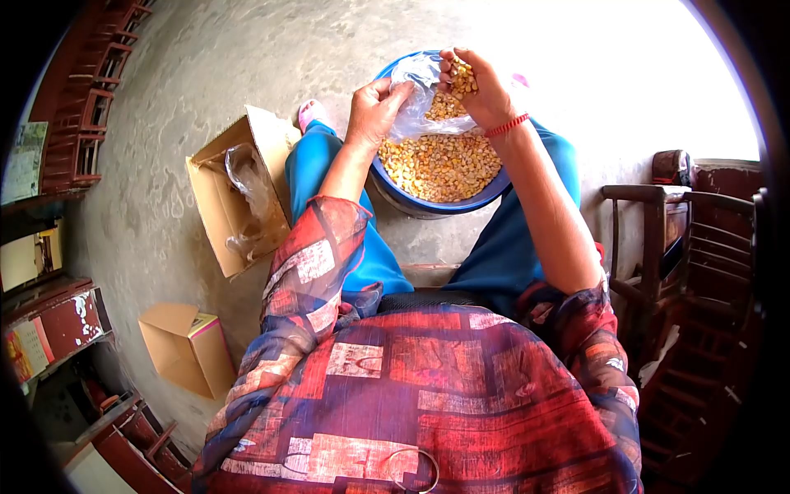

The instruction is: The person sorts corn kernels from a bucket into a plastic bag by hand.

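Strong light is flooding from the upper right, bleaching the floor (222,74) there to white, while the chair (656,239) at right is sitting in shadow. The plastic bag (422,76) is catching pale glints; the corn kernels (440,171) are showing crisply. The wide lens is bowing the furniture (70,317) at left, and black is filling the corners.

Clear plastic bag (421,72), upper centre: pinched edge hidden by left hand (376,112) | yellow corn kernels (462,76): partly hidden in right hand (487,92) | blue round plastic tub (444,207): rim partly covered by both | red patterned shirt (411,395): cut off by bottom edge | printed sheet (23,160), far left: unreadably small
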